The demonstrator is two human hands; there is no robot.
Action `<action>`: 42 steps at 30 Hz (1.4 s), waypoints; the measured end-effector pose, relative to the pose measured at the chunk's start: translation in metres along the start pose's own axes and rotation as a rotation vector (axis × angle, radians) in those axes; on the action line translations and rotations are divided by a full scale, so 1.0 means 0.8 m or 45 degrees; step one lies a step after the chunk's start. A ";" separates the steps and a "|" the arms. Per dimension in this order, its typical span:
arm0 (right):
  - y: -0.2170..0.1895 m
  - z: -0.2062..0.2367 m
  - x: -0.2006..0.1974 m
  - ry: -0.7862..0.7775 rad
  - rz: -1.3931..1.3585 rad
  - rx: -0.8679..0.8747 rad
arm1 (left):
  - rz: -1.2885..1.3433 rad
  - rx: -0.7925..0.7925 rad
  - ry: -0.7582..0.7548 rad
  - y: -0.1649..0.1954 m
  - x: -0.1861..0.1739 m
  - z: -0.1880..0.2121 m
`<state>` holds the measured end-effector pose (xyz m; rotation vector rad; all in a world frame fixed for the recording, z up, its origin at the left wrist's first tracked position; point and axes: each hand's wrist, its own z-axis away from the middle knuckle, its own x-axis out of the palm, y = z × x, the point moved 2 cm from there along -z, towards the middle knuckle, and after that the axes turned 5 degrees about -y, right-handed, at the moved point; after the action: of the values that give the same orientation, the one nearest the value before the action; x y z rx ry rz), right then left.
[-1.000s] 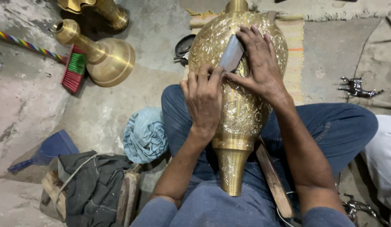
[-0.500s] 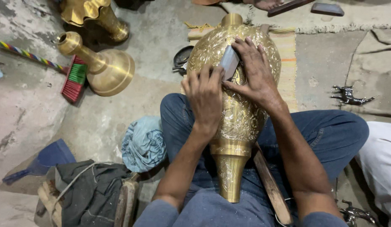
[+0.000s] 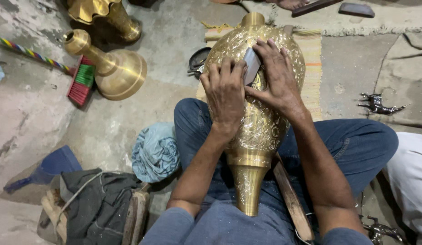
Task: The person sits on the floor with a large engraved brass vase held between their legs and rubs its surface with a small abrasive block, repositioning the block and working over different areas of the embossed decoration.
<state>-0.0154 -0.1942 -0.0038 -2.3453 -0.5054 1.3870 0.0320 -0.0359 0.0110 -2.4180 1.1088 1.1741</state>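
Observation:
A large engraved brass vase (image 3: 258, 131) lies across my lap, its narrow neck pointing toward me. Both hands press a flat grey metal tool (image 3: 252, 66) against the vase's upper body. My left hand (image 3: 224, 88) lies over the tool's near end and the brass surface. My right hand (image 3: 277, 77) grips the tool from the right, fingers spread over the vase. Most of the tool is covered by my fingers.
A brass piece with a flared base (image 3: 113, 68) lies on the concrete floor at upper left, another (image 3: 106, 16) behind it. A red-green brush (image 3: 81, 81), a blue cloth bundle (image 3: 155, 152), a dark bag (image 3: 100, 208), a wooden stick (image 3: 290, 202), a striped mat (image 3: 313, 63) and a small metal figure (image 3: 379, 103) surround me.
Both hands and the tool stay on the vase's upper body, shifting only slightly. The view has tilted a little, so the vase sits lower in the picture.

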 end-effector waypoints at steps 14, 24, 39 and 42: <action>0.004 -0.001 0.003 -0.020 0.023 0.023 | 0.099 -0.035 -0.020 -0.001 -0.013 -0.005; 0.011 0.002 0.008 -0.025 0.027 0.020 | -0.012 0.024 0.013 -0.003 -0.006 0.001; 0.004 0.009 -0.009 -0.150 -0.157 -0.153 | 0.114 -0.002 -0.084 0.009 -0.053 0.025; -0.009 0.026 -0.005 -0.177 -0.081 -0.157 | 0.104 -0.050 -0.098 0.007 -0.053 0.044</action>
<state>-0.0366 -0.1873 -0.0073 -2.3154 -0.7181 1.5365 -0.0090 0.0007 0.0204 -2.3546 1.1824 1.3140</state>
